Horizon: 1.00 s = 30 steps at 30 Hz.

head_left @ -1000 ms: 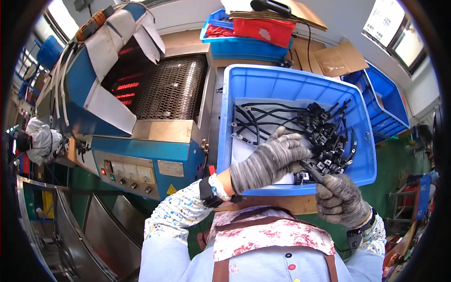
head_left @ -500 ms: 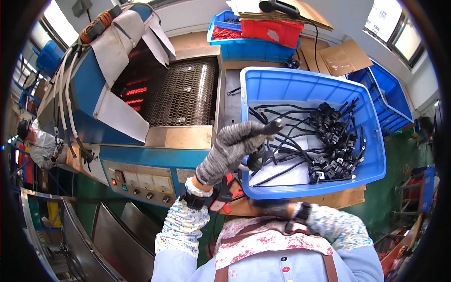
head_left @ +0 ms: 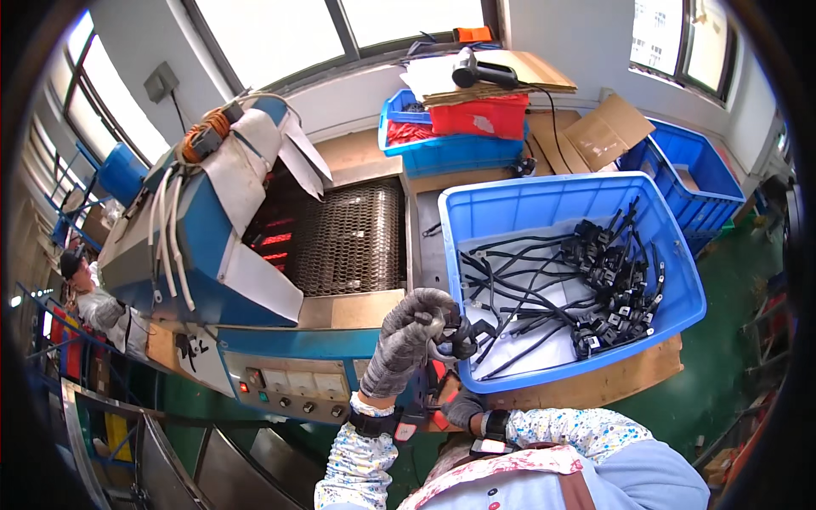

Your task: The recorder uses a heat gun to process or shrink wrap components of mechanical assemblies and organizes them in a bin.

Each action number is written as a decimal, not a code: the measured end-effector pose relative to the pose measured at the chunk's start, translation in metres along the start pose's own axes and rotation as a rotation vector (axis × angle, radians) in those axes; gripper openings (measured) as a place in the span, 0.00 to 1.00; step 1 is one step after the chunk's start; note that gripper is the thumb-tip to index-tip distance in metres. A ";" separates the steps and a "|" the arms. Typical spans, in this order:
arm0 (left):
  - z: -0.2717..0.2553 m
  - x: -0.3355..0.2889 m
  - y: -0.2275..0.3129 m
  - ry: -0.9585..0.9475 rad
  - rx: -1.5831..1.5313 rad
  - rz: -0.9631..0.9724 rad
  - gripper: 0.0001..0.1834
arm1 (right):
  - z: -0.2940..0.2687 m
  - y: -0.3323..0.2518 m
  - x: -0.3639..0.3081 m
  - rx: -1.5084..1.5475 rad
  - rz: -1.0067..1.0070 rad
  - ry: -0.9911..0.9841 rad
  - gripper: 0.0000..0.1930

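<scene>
My left hand [head_left: 415,340], in a grey knit glove, is closed on a black cable [head_left: 464,338] with a dark fitting, in front of the blue bin's left wall. Its fingers hide part of the cable. Low by the table's front edge, my right hand [head_left: 463,410], in a dark grey glove, has its fingers curled beside a red object [head_left: 439,419]; what they hold, if anything, is hidden. Several black cables [head_left: 531,293] with black clip-like fittings [head_left: 599,285] and metal lugs lie in the blue bin [head_left: 571,192], the fittings heaped at its right.
Left of the bin stands a blue heating machine [head_left: 280,338] with a metal mesh conveyor [head_left: 348,242] and a red glow inside. Behind are a red crate [head_left: 480,119], a handheld scanner [head_left: 484,72] on cardboard, and another blue crate [head_left: 693,170]. A person [head_left: 106,310] works at the far left.
The view has tilted up, showing more windows. My left hand has turned and drawn the cable back from over the bin. My right hand, blurred before, has moved left along the table's front edge.
</scene>
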<state>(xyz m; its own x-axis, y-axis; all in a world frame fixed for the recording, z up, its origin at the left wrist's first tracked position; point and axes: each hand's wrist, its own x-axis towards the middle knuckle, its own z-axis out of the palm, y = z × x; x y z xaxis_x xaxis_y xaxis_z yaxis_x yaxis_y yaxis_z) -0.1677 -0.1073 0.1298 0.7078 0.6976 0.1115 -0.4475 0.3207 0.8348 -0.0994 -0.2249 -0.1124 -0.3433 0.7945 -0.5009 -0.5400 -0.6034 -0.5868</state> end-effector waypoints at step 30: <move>0.074 0.026 -0.009 0.015 0.400 -0.042 0.24 | -0.013 -0.108 -0.155 -0.473 -0.327 -0.541 0.20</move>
<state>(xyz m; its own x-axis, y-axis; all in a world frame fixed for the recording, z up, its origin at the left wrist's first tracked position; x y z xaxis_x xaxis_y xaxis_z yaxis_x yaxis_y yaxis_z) -0.1052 -0.1392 0.1650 0.7117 0.6993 0.0675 -0.1683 0.0764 0.9828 0.0218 -0.2834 0.0205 -0.6152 0.7866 0.0522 -0.3362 -0.2019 -0.9199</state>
